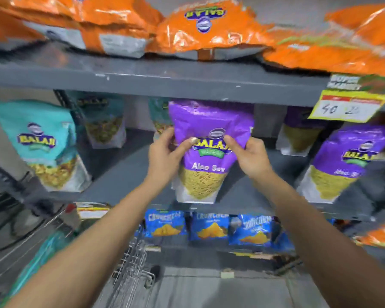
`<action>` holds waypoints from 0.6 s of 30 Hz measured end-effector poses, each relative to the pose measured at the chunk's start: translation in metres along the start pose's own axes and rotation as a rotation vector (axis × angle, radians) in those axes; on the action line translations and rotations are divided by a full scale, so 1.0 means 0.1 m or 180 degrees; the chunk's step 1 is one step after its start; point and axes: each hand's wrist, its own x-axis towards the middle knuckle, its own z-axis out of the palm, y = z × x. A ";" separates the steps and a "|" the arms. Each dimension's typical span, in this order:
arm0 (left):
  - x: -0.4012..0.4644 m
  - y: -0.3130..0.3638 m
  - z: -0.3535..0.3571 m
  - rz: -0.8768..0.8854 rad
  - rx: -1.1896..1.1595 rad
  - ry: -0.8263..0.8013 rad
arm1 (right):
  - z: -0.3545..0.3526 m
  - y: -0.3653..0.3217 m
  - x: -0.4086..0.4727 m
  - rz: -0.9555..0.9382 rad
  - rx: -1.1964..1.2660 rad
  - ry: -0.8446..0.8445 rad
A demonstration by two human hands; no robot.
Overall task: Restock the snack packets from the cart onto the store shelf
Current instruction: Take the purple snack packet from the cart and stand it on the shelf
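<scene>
A purple Aloo Sev snack packet (209,121) stands upright on the middle grey shelf (125,174), its base near the front edge. My left hand (165,156) grips its left side and my right hand (251,158) grips its right side, thumbs on the front. Another purple packet (342,165) stands to the right, and one more (300,132) sits behind. The wire cart (129,274) is at the lower left, with a teal packet (42,258) in it.
Teal packets (40,143) stand on the left of the same shelf. Orange packets (207,30) lie on the upper shelf. Blue Crunchex packets (209,227) line the shelf below. A yellow price tag (347,105) hangs at the upper right. Grey floor lies beneath.
</scene>
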 end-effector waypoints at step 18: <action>0.35 -0.75 1.12 -0.0926 -0.0010 -0.0176 | -0.69 0.73 0.26 -0.0537 -0.0996 0.1460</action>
